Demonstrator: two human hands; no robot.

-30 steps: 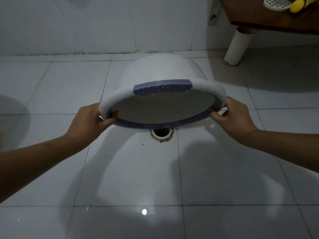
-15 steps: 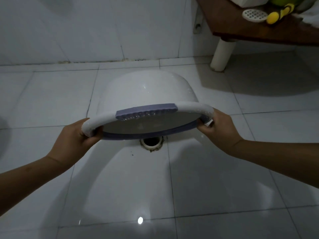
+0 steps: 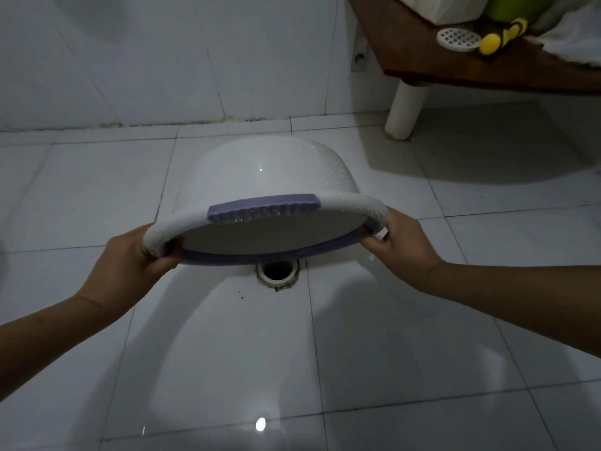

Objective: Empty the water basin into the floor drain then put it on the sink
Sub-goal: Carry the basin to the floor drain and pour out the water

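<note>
A white plastic basin with purple rim grips is held tipped far over, its mouth facing down and toward me, its wet bottom turned up. My left hand grips the rim on the left side. On the right side my right hand grips the rim. The round floor drain shows just below the basin's near edge, on the white floor tiles. No water is visibly pouring out. Only a brown counter shows at the top right; the sink itself is not in view.
On the counter lie a white soap dish, a yellow object and white cloth. A white pipe leg stands under it. White tiled wall runs behind; the glossy floor looks wet.
The view has risen and shifted, showing more of the counter. The basin has tilted a little flatter, its opening now narrower to my eye. Both hands keep their grip on the rim.
</note>
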